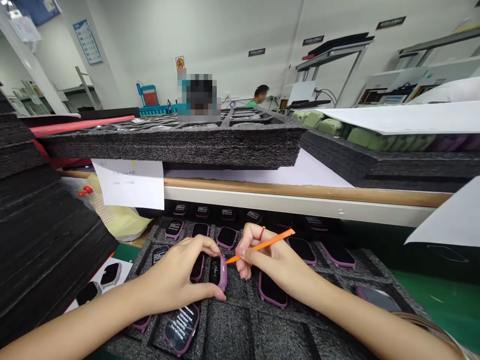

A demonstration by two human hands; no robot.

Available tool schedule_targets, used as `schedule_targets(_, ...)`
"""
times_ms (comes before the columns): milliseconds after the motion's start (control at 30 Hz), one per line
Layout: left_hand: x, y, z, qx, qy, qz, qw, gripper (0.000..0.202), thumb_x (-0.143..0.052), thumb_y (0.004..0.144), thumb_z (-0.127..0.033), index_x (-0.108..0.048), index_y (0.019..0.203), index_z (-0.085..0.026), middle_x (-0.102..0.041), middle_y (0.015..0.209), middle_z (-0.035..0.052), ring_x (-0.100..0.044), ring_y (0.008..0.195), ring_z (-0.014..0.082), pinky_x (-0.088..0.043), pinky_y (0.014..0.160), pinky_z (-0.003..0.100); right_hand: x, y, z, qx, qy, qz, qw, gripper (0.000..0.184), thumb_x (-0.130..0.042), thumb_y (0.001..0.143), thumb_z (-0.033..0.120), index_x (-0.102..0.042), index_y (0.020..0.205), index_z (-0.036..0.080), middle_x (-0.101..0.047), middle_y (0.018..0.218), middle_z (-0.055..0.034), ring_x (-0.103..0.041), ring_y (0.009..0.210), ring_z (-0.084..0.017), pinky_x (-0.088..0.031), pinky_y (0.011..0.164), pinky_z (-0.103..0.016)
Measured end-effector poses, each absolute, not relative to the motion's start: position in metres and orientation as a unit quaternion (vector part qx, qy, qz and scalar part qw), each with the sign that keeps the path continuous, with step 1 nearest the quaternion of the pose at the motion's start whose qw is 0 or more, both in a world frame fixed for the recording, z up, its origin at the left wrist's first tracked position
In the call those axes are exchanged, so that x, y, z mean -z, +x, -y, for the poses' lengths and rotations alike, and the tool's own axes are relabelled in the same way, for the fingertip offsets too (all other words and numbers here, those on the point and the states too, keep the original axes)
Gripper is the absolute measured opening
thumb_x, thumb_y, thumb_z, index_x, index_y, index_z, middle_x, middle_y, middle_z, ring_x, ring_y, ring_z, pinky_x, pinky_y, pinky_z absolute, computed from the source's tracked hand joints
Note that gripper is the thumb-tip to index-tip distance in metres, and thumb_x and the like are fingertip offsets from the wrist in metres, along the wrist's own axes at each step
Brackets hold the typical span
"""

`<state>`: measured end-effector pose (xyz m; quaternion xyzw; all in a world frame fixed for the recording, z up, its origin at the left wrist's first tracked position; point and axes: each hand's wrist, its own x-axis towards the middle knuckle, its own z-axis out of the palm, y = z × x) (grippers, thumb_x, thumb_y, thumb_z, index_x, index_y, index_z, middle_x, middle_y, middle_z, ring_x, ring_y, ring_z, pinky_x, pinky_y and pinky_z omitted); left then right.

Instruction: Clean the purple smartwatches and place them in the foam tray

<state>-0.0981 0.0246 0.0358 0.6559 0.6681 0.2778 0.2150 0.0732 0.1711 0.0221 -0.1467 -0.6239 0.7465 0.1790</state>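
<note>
My left hand [187, 267] grips a purple smartwatch body [223, 275] between thumb and fingers, tilted on its edge so its side faces right. In my right hand [258, 255] is a slim orange pointed stick [275, 240], held like a pen. Its tip is at the side of the watch, by a small light-coloured button; whether it touches I cannot tell. Around both hands, a black foam tray [228, 327] holds several more purple watches, some with lines of white text on their screens. One lit watch [182, 327] lies just below my left hand.
A shelf edge [300, 193] runs above the tray's far side, carrying black foam trays [180, 147]. Stacked foam [41, 240] rises at the left, near two pale watches [111, 274] on white paper. Green watch bodies [330, 126] sit at upper right. Two people are beyond the shelf.
</note>
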Motion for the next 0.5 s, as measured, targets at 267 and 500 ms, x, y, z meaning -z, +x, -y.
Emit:
schedule_targets(267, -0.0354, -0.0984, -0.0272, -0.276, 0.656, -0.664, 0.227, 0.069, -0.087, 0.073, -0.043, -0.049, 0.127, -0.023, -0.067, 0.119, 0.0072, -0.062, 0.117, 0.027, -0.046, 0.105, 0.045, -0.0245, 0.0739, -0.1693, -0.729, -0.164, 0.644, 0.165, 0.043, -0.082, 0.075, 0.049, -0.051, 0.075, 0.02, -0.065, 0.059, 0.0047, -0.062, 0.055, -0.009, -0.051, 0.058, -0.022)
schedule_targets(500, -0.0326, -0.1021, -0.0251, -0.285, 0.681, -0.642, 0.208, 0.06, -0.07, 0.091, -0.04, -0.04, 0.141, -0.026, -0.066, 0.126, 0.0071, -0.058, 0.122, 0.0244, -0.043, 0.109, 0.046, -0.026, 0.0726, -0.1695, -0.728, -0.163, 0.645, 0.164, 0.037, -0.083, 0.072, 0.04, -0.051, 0.074, 0.021, -0.064, 0.058, 0.0046, -0.061, 0.055, -0.01, -0.051, 0.059, -0.025)
